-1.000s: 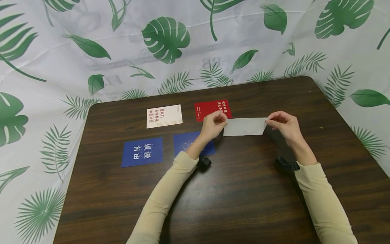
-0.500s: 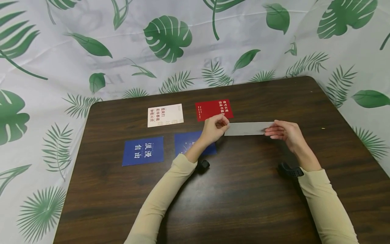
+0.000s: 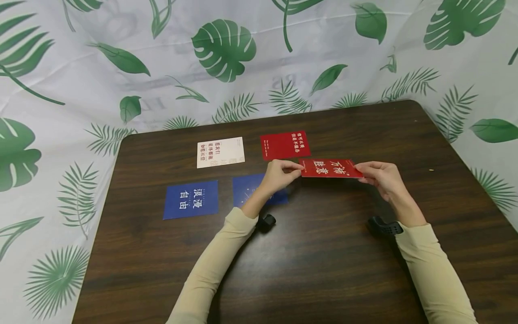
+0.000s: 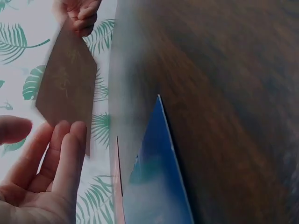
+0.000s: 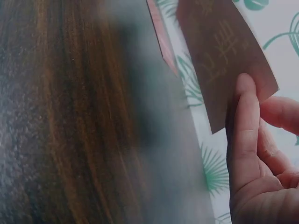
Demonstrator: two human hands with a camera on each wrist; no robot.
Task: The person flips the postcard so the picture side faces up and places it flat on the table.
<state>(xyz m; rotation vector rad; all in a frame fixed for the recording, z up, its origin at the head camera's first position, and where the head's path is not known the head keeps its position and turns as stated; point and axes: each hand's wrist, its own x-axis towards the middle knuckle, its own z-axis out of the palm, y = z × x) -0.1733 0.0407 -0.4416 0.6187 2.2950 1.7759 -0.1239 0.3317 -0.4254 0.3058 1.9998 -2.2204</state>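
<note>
A red card (image 3: 329, 168) with white Chinese characters is held above the table, its printed face up and tilted. My left hand (image 3: 278, 178) pinches its left edge between thumb and fingers. At the opposite edge my right hand (image 3: 385, 179) grips it the same way. In the right wrist view the thumb and index finger close on a corner of the card (image 5: 222, 56), which looks dark brown there. The left wrist view shows the card (image 4: 67, 81) stretched between both hands. Just behind it lies another red card (image 3: 279, 145), flat on the table.
A cream card (image 3: 220, 152) and a blue card (image 3: 191, 200) lie on the left of the dark wooden table (image 3: 307, 261). A second blue card (image 3: 244, 184) is partly covered by my left forearm. Behind the table hangs a leaf-print cloth (image 3: 162, 54).
The card in my hands has turned over from its plain whitish side to its red printed side. My right fingers shifted their hold on its edge. The cards on the table stayed put.
</note>
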